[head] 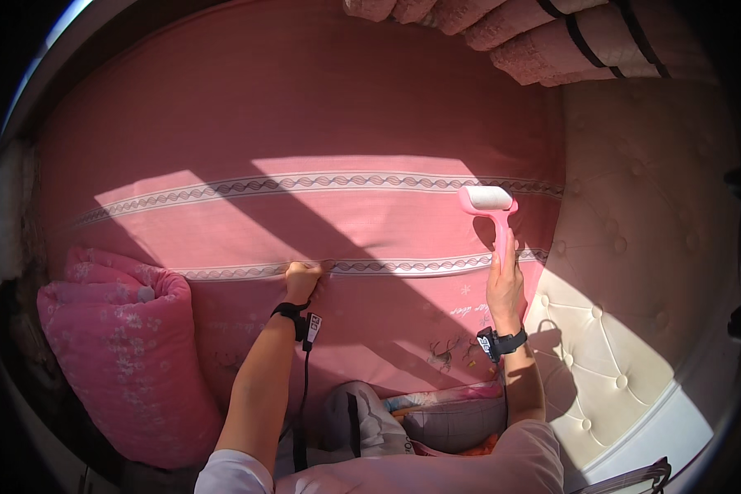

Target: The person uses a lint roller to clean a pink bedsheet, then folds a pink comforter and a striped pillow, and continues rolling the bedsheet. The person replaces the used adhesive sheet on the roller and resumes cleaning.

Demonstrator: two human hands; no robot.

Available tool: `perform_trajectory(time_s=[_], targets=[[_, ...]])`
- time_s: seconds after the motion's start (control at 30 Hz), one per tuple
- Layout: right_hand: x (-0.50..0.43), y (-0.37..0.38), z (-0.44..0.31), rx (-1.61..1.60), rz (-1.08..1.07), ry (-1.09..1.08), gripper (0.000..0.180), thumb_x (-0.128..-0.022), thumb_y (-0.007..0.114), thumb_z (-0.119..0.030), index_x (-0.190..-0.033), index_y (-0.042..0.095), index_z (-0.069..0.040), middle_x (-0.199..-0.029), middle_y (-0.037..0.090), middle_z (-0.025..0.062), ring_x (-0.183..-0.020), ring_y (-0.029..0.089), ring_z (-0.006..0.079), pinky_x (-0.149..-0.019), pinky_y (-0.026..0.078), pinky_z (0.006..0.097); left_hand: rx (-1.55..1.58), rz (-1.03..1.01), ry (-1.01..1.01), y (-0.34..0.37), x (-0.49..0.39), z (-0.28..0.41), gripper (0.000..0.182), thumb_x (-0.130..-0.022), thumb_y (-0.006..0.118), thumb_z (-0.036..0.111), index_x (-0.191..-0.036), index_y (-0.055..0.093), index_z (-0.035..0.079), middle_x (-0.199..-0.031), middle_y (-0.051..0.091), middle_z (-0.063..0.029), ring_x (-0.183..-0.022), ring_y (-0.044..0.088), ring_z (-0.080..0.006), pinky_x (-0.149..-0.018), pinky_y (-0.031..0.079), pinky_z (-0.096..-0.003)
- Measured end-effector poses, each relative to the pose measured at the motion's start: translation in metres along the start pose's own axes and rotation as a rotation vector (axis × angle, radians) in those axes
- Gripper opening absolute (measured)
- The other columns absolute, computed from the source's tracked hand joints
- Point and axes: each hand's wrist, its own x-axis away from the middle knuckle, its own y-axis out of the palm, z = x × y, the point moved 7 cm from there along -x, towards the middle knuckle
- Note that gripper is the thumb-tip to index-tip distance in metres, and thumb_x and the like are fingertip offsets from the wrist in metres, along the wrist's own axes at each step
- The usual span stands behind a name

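Observation:
My right hand (505,281) grips the pink handle of a lint roller (488,199), whose white adhesive roll is held above the bed near a patterned white stripe. My left hand (302,279) is closed and rests on the pink bed sheet (358,228) at the nearer stripe; whether it pinches the cloth cannot be told. Both wrists wear black straps with small devices. Bands of sunlight and shadow cross the sheet.
A rolled pink floral quilt (129,364) lies at the left. A tufted cream headboard (620,247) borders the right side. Pink curtains (549,49) hang at the upper right. A grey cushion (457,423) and other fabric items lie close to my body. A black cable runs from my left wrist.

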Motion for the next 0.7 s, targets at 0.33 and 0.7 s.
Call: perform_trajectory(time_s=[0.33,0.7], targets=[[-0.052,0.176,-0.203,0.127,-0.055,-0.476,0.063,-0.087,0.058,-0.02,-0.143,0.03,-0.015,-0.056,0.054,0.0149,-0.048,0.058,0.0315,-0.044,0.049,0.0415,0.208,-0.027,-0.013,0.0,0.012,0.009,0.039,-0.076,0.075,0.02,-0.05,0.055,0.0,-0.044,0.051,-0.0061,-0.032,0.046,-0.0146,-0.029,0.033,-0.0283],[-0.124,0.215,-0.316,0.033,0.005,-0.526,0.057,-0.091,0.051,-0.027,-0.142,0.028,-0.016,-0.063,0.061,0.0186,-0.061,0.065,0.0376,-0.057,0.054,0.048,0.165,-0.061,-0.042,0.002,0.006,-0.003,0.042,-0.076,0.074,0.031,-0.053,0.057,0.001,-0.045,0.052,-0.0042,-0.035,0.049,-0.0135,-0.034,0.039,-0.0271]])
